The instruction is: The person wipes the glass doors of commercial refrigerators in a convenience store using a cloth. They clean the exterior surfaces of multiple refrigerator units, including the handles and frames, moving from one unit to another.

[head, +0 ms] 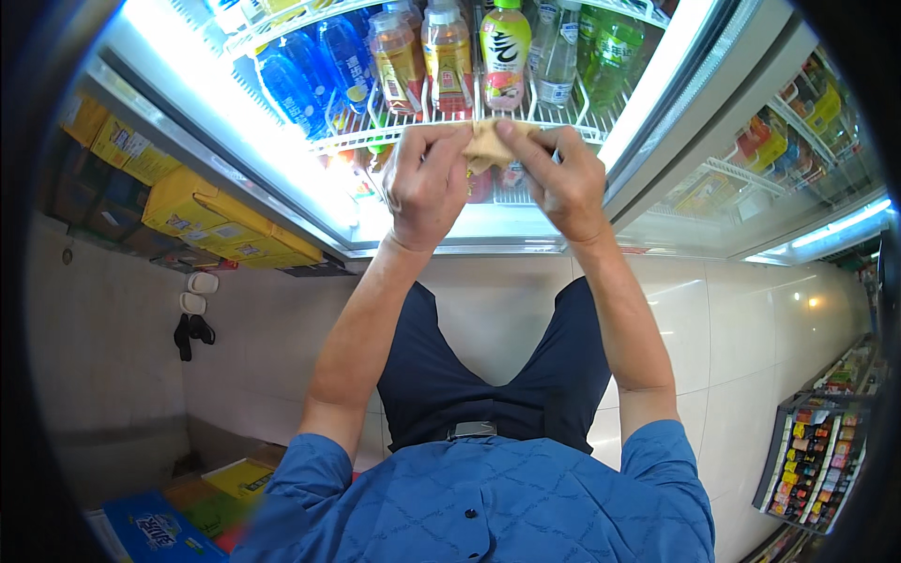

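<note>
Both hands hold a tan cloth at the front edge of a white wire shelf in a lit drinks cooler. My left hand pinches the cloth's left end. At its right end, my right hand grips it between thumb and fingers. Just behind the cloth stands a green-capped bottle with a green and pink label. Amber drink bottles are left of it, and clear bottles are on the right. Part of a lower shelf's bottles shows beneath the hands.
Blue bottles fill the shelf's left side; green bottles stand at the right. The cooler's glass door is to the right. Yellow cartons are stacked left of the cooler. Slippers lie on the tiled floor. A snack rack stands at lower right.
</note>
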The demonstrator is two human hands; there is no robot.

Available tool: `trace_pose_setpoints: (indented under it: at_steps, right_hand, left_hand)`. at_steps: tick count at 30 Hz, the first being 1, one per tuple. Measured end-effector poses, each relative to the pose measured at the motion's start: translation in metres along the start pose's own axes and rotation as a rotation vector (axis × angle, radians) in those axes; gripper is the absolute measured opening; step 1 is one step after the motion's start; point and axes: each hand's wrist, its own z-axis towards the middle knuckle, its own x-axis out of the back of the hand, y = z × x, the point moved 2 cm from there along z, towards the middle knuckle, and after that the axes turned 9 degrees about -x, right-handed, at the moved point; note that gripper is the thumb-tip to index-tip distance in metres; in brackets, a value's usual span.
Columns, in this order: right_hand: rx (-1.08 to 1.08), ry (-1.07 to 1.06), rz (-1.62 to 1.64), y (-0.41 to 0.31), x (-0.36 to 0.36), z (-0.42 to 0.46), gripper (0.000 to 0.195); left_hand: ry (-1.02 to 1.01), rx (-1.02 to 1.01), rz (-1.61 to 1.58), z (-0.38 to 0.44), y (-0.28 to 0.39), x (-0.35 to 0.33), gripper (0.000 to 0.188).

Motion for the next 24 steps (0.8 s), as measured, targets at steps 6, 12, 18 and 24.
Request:
trace_pose_setpoints:
  at_steps: [6, 12, 18, 24]
  right_hand:
    - [-0.098, -0.239, 0.007, 0.013, -0.042, -0.132, 0.043]
    - [-0.035, -0.457, -0.043, 0.025, -0.078, -0.203, 0.029]
    - [-0.029, -0.432, -0.043, 0.035, -0.052, -0.172, 0.029]
    - [-0.007, -0.113, -0.065, 0.024, 0.025, -0.038, 0.044]
  left_hand:
    - [-0.335, -0.034, -0.041, -0.114, -0.003, -0.028, 0.022]
    - [-0.627, -0.066, -0.01, -0.202, -0.015, -0.045, 0.017]
    - [-0.558, -0.06, -0.033, -0.156, -0.002, -0.05, 0.02]
    - [-0.183, -0.034, 0.023, -0.02, 0.022, -0.028, 0.029]
